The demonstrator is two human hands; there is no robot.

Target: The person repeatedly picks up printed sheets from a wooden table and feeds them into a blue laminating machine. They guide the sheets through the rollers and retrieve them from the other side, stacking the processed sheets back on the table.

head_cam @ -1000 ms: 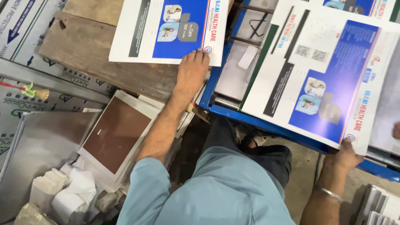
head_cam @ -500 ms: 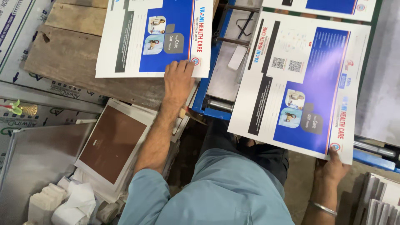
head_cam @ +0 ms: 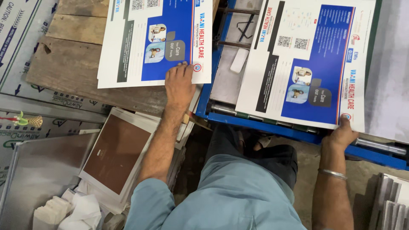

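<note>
My left hand (head_cam: 179, 83) lies flat on the near corner of a stack of printed white-and-blue sheets (head_cam: 136, 42) that rests on a rough wooden pallet (head_cam: 72, 72). My right hand (head_cam: 343, 134) grips the near edge of a second printed sheet (head_cam: 306, 64), the same white-and-blue design, which lies across the blue metal machine frame (head_cam: 264, 123). A metal bangle (head_cam: 332, 173) circles my right wrist. My light blue shirt fills the bottom middle.
A brown-faced board on a pile of white sheets (head_cam: 117, 153) sits below the pallet. Grey metal plates (head_cam: 38, 174) and folded white paper (head_cam: 64, 211) lie at lower left. Printed cartons (head_cam: 21, 47) line the left. More stacked sheets (head_cam: 390, 200) stand at lower right.
The view has shifted so both sheets sit lower and more to the right in the frame. My right hand has brought its sheet squarer onto the blue frame; my left hand stays on the stack.
</note>
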